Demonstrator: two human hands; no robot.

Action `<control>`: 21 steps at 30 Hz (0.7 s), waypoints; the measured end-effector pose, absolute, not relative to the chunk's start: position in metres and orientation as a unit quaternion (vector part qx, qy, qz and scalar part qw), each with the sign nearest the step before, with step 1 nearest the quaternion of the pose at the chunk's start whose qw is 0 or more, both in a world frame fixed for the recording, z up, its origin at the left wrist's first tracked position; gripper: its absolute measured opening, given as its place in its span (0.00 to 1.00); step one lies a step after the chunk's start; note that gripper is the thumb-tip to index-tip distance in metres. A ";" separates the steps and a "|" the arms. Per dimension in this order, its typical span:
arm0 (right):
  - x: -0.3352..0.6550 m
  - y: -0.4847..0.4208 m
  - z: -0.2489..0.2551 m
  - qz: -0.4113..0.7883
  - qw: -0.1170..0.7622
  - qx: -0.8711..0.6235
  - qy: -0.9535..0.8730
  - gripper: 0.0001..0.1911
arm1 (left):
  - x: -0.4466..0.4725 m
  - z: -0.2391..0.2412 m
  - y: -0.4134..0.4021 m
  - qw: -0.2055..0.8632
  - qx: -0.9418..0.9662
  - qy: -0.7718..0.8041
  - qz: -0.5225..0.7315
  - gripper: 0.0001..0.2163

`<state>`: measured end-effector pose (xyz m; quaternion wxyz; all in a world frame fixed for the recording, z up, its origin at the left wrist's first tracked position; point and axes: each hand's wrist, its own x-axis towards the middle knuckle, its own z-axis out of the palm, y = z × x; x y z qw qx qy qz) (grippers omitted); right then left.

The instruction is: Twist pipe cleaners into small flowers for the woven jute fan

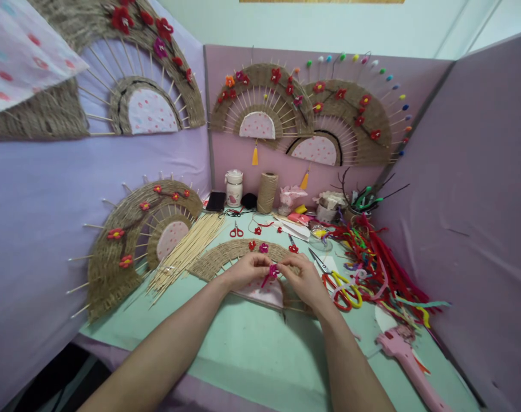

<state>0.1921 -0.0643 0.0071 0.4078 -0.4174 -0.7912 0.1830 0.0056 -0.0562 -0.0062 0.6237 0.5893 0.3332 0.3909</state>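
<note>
My left hand [246, 269] and my right hand [302, 277] meet over a half-woven jute fan [226, 256] lying on the green table [252, 343]. Between their pinched fingertips is a small magenta pipe-cleaner flower [272, 273], with a red stem end trailing down to the left. Both hands are closed on it. Under the hands shows the fan's pink dotted centre [263, 293]. Two small flowers, one red and one magenta [257, 246], sit on the woven band just beyond the fingers.
A bundle of bamboo sticks [187, 252] lies left of the fan, a finished fan [131, 240] leaning beyond it. Right: scissors [335, 277], a heap of coloured pipe cleaners [376, 263], a pink glue gun [404, 357]. Behind: small red scissors [236, 231], a twine spool [267, 193], a jar [234, 187].
</note>
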 end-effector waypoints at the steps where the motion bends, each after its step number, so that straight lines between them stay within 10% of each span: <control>1: 0.192 -0.064 0.006 0.182 0.403 -0.415 -0.795 0.08 | 0.005 -0.005 -0.057 0.614 0.603 0.338 0.380 0.13; 13: 0.187 -0.075 0.014 0.105 0.341 -0.442 -0.823 0.07 | 0.003 0.001 -0.058 0.593 0.652 0.364 0.301 0.13; 21: 0.191 -0.067 0.014 0.235 0.514 -0.419 -0.711 0.11 | 0.008 -0.003 -0.055 0.670 0.456 0.300 0.503 0.14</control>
